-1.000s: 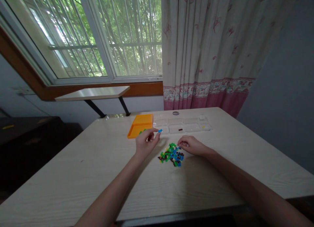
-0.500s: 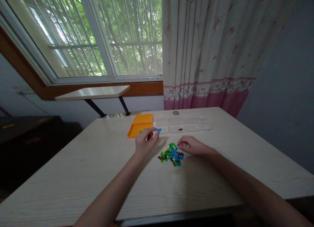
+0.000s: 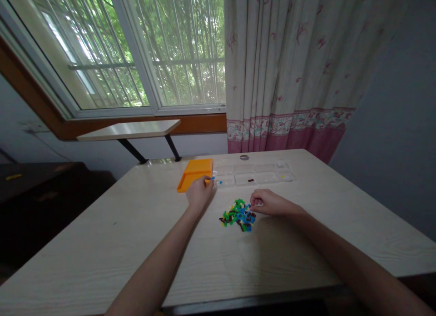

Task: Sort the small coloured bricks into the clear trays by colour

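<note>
My left hand [image 3: 200, 191] pinches a small blue piece [image 3: 213, 178] at the left end of a clear compartment tray [image 3: 235, 179], beside an orange box [image 3: 195, 167]. Another small blue piece [image 3: 220, 182] lies in the tray's near left compartment. A dark brown piece [image 3: 251, 180] and a yellow piece [image 3: 282, 176] sit farther right in the tray. My right hand [image 3: 267, 202] is closed at the right edge of a pile of green, blue, brown and yellow pieces [image 3: 240, 215]; what its fingers hold, if anything, is too small to tell.
A raised shelf [image 3: 129, 128] on black legs stands at the table's back left, below the window. A round dark disc [image 3: 244, 157] is at the table's back edge. Curtains [image 3: 289, 79] hang behind the table.
My left hand has moved slightly left, toward the orange box, with a blue piece between its fingers. A blue piece now shows in the tray. My right hand has shifted slightly right, its fingers more curled.
</note>
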### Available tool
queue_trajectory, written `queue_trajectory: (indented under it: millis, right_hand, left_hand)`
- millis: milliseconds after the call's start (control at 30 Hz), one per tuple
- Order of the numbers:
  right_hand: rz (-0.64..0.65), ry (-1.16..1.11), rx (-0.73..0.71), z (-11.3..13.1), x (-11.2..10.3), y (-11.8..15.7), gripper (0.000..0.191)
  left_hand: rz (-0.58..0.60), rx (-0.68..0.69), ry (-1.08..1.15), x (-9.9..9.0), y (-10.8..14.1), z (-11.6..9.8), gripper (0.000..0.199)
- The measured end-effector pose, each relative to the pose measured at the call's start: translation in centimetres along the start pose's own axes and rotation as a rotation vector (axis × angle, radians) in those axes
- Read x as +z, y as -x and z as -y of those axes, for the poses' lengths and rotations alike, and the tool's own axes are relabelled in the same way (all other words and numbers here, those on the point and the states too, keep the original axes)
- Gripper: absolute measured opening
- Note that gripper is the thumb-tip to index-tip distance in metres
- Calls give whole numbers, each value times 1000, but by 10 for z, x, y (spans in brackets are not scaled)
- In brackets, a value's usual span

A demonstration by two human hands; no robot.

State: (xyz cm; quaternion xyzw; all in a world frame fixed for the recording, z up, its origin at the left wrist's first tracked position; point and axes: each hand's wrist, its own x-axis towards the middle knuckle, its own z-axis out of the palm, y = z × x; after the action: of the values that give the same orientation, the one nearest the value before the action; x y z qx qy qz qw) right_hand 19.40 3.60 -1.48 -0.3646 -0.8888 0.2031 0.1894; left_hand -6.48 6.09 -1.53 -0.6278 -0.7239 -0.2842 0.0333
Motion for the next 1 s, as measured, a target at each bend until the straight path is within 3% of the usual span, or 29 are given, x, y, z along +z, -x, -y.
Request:
queue_trajectory:
  millis: [267, 467, 567, 833, 1000]
  right_hand:
    - [15, -55, 52, 0, 2, -1, 15]
    - [21, -31, 50, 0, 2, -2, 14]
    - [6, -7, 30, 0, 2, -2, 14]
    - [-166, -4, -29, 10, 10, -4, 15]
    - [-196, 51, -71, 17, 15, -4, 14]
  left_hand:
    - [8, 117, 12, -5, 9, -7, 35]
    - [247, 436, 176, -14, 34, -23, 25]
    - [343, 528, 234, -18, 47, -35, 23]
    - [413, 502, 304, -21, 56, -44, 25]
    - [420, 496, 341, -22, 55, -46, 26]
